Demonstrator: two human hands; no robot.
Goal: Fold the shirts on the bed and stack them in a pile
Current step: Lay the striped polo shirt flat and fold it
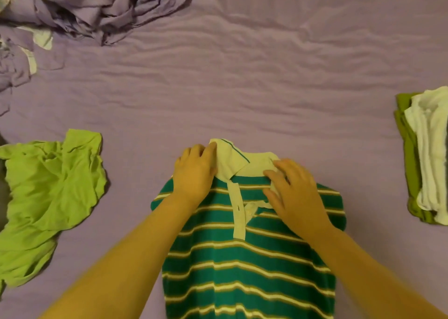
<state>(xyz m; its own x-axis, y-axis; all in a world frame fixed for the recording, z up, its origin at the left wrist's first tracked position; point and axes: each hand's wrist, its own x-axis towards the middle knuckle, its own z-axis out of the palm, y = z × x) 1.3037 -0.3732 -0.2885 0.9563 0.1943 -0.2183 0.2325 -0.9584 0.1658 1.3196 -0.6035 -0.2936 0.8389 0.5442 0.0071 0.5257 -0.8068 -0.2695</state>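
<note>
A green striped polo shirt (244,258) is laid face up on the purple bed sheet (242,88) at 6 o'clock. Its pale collar (238,162) is touched by the left hand (194,173), fingers nearly straight, and pressed by the right hand (295,195), fingers spread and flat. A crumpled lime shirt (48,192) lies at 9 o'clock; the folded pile (426,153) sits at 3 o'clock.

i see dim, warm, even room light with a yellowish cast and only soft shadows in the wrinkled purple bed sheet (266,76). no glare. forearms near the bottom edge look smeared; wide-angle stretching shows toward the corners.
</note>
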